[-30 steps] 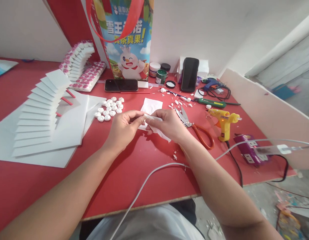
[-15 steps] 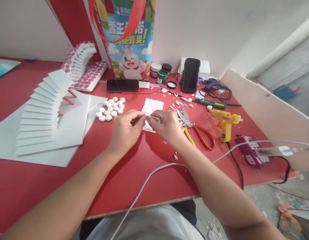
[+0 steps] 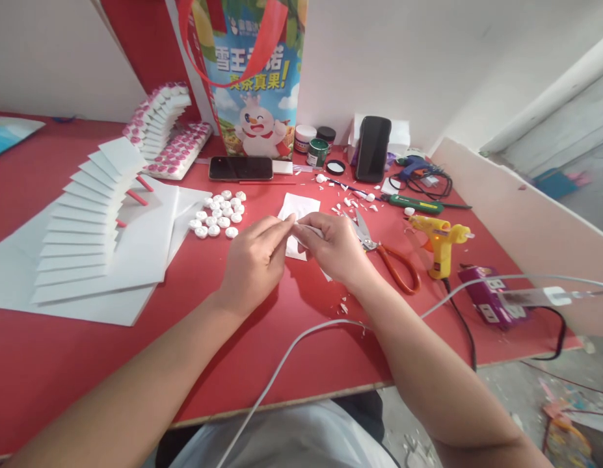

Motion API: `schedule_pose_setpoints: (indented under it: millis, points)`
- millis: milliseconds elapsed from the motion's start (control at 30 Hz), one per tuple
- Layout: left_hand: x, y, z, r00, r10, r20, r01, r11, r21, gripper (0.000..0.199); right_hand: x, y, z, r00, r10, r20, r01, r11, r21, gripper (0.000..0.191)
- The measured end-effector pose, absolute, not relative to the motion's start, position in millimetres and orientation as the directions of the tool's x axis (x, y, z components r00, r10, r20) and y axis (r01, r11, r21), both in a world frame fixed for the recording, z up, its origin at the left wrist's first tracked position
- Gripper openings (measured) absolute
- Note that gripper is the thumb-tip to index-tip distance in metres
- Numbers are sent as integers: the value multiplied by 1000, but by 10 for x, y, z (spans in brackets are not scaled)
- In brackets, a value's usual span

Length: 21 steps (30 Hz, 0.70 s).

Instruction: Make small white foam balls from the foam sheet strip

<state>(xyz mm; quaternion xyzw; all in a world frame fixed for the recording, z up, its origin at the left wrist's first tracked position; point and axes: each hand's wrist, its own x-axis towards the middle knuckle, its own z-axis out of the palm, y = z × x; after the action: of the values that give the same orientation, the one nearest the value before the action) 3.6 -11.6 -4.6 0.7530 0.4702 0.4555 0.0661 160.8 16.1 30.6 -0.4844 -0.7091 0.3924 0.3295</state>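
Over a white paper sheet (image 3: 301,203), my left hand (image 3: 257,260) and my right hand (image 3: 333,244) meet at the fingertips. Both are closed in a pinch on a thin white strip (image 3: 315,230), mostly hidden by the fingers. Its material I cannot make out. To the left of my left hand lies a cluster of small white rolled rosettes (image 3: 214,220). Just beyond my right hand rest scissors (image 3: 397,265) with red-orange handles, their blades partly open among white scraps.
White stepped panels (image 3: 79,224) stand on flat sheets at left. Behind are a phone (image 3: 240,168), paint jars (image 3: 317,153) and a carrier bag (image 3: 262,104). A yellow glue gun (image 3: 440,240) and purple box (image 3: 494,296) sit at right. A pale cable (image 3: 301,335) crosses the front.
My left fingers have straightened and pressed closer together at the strip. Both hands have shifted slightly right. Another white rosette shows beside my left hand, formerly partly covered.
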Motion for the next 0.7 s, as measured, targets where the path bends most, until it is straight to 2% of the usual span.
schedule_pose_setpoints:
  millis: [133, 233, 367, 467, 567, 700]
  points:
    - [64, -124, -21, 118, 795, 595, 583, -540, 607, 33, 1622, 156, 334, -301, 946, 119, 488, 260, -833, 29]
    - [46, -96, -8, 64, 843, 534, 453, -502, 737, 26, 1626, 161, 316, -309, 941, 136, 509, 285, -812, 25]
    - [-16, -27, -6, -11, 962, 272, 200, -264, 944, 19, 1633, 173, 267, -357, 920, 164, 555, 350, -754, 23]
    - [-46, 8, -24, -12, 995, 101, 54, -100, 994, 28, 1644, 181, 252, -395, 899, 187, 560, 397, -728, 22]
    - [-50, 7, -45, 6, 995, 104, 31, -105, 994, 33, 1660, 189, 255, -419, 886, 199, 556, 424, -715, 23]
    - [-37, -27, -54, 24, 974, 225, 120, -226, 967, 26, 1663, 183, 260, -445, 874, 196, 535, 435, -724, 24]
